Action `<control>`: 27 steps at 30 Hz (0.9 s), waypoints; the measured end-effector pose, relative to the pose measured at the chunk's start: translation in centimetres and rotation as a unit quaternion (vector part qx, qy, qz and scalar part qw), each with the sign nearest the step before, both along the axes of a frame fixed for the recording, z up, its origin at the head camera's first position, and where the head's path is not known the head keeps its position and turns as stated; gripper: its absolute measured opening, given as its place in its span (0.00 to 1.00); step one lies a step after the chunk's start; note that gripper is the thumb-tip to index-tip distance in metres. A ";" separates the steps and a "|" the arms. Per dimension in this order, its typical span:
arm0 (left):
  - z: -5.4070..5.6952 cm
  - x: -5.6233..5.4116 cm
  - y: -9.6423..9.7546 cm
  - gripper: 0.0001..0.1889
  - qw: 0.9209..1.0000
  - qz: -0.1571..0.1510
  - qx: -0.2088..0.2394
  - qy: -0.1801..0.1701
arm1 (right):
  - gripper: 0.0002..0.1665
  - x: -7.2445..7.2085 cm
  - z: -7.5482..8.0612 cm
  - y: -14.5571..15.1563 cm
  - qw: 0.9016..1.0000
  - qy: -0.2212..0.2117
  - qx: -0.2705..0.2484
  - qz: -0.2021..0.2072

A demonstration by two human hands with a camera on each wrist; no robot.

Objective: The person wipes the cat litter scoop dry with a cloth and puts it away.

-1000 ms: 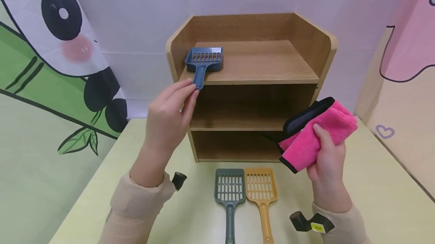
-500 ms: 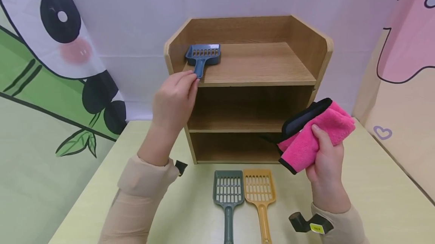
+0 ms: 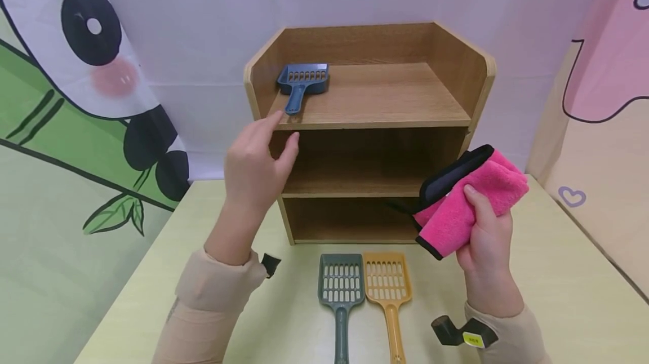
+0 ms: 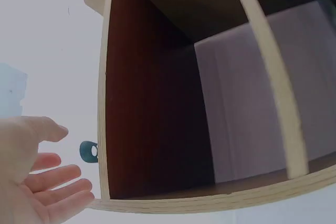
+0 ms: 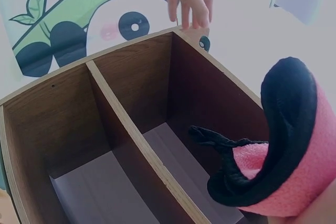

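Observation:
A blue slotted litter scoop (image 3: 303, 79) lies at the left of the wooden shelf's top board, its handle toward the front edge. Just below that handle is my left hand (image 3: 256, 164), thumb and fingers spread apart and holding nothing. In the left wrist view the handle's end (image 4: 88, 151) shows past the board, beside the spread fingers. My right hand (image 3: 489, 245) grips a folded pink cloth (image 3: 474, 200) with black edging, in front of the shelf's right side. The cloth (image 5: 310, 156) fills the right of the right wrist view; most of the gripping fingers are hidden.
The wooden shelf (image 3: 375, 124) stands at the back of the table (image 3: 284, 307), with two compartments under its top board. In front of it lie a grey-green scoop (image 3: 342, 291) and a yellow scoop (image 3: 389, 291), side by side. A printed cloth backdrop (image 3: 213, 43) hangs behind.
The blue scoop has slid a little farther back on the top board. My left hand has let go of its handle and spread its fingers. The right hand keeps its grip on the cloth.

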State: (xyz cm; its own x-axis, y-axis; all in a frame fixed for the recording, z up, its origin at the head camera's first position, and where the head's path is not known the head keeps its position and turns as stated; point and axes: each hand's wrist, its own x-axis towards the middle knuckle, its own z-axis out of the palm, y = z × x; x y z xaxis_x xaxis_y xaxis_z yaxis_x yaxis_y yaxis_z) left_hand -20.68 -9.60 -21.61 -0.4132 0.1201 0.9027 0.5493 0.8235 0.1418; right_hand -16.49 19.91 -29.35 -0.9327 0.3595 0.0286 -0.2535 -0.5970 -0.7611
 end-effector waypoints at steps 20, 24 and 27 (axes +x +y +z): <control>-8.2 2.3 -1.7 0.24 0.832 -0.176 0.226 -0.475 | 0.29 0.1 0.1 0.1 1.000 -0.008 0.015 0.009; -10.1 2.5 -1.8 0.23 0.786 -0.183 0.257 -0.532 | 0.29 0.0 0.1 0.1 1.000 -0.006 0.013 0.015; -11.5 2.7 -1.9 0.24 0.751 -0.192 0.280 -0.567 | 0.29 0.0 0.1 0.1 1.000 -0.002 0.012 0.019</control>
